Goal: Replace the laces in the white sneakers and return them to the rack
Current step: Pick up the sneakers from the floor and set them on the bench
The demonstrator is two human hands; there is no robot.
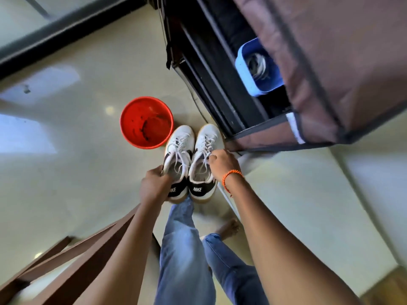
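Observation:
Two white sneakers with black heel tabs and gum soles are held side by side in the air above the floor, both laced with white laces. My left hand grips the heel collar of the left sneaker. My right hand, with an orange thread band at the wrist, grips the right sneaker at its tongue and laces. The shoe rack, dark-framed with a brown fabric cover flipped up, stands just beyond the shoes to the upper right.
A red bucket stands on the cream floor left of the sneakers. A blue bin sits on a rack shelf. A brown wooden frame is at lower left. My jeans-clad legs and a bare foot are below.

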